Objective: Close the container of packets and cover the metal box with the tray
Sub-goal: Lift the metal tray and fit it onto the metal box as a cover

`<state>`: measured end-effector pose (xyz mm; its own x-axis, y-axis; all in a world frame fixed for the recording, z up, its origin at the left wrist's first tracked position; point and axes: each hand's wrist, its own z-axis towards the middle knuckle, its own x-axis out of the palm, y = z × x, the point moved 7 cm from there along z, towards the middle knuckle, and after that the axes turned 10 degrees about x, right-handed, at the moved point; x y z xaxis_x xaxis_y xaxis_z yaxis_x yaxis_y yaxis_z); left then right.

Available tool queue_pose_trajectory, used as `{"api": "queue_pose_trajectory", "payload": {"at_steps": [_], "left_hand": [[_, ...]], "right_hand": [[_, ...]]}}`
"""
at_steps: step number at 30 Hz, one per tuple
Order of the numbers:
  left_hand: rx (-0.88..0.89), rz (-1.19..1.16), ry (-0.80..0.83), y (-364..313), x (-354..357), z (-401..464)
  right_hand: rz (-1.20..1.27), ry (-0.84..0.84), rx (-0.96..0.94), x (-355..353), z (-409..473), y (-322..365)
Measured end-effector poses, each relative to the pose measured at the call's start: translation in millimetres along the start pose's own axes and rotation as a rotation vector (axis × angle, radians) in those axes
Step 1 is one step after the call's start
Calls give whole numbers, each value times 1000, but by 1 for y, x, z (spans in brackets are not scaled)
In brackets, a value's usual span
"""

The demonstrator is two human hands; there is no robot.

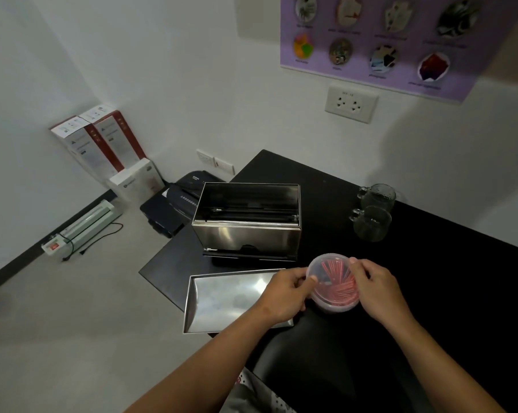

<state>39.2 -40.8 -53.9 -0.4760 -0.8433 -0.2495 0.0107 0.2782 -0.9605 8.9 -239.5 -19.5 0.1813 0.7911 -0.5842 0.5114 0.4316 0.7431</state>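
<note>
A round clear plastic container point(335, 296) full of red packets stands on the black table point(430, 278). A clear lid point(330, 268) lies tilted over its top. My left hand point(287, 293) pinches the lid's left rim and my right hand point(376, 290) grips its right rim. Behind it stands the open metal box point(245, 234), its top uncovered. The shiny metal tray point(222, 299) lies flat at the table's front left corner, partly under my left wrist.
Two glass mugs point(373, 216) stand at the back right of the table. On the floor to the left are a black shredder point(174, 204), cardboard boxes point(102, 147) against the wall and a laminator point(85, 225) with a cable.
</note>
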Motion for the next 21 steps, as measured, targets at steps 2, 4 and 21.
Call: {"api": "queue_pose_trajectory", "payload": {"at_steps": [2, 4, 21], "left_hand": [[19, -1, 8, -1, 4, 1], [35, -8, 25, -2, 7, 1], [-66, 54, -319, 38, -119, -56]], "right_hand": [[-15, -15, 12, -3, 0, -4], [-36, -31, 9, -6, -1, -6], [-55, -59, -400, 15, -53, 87]]}}
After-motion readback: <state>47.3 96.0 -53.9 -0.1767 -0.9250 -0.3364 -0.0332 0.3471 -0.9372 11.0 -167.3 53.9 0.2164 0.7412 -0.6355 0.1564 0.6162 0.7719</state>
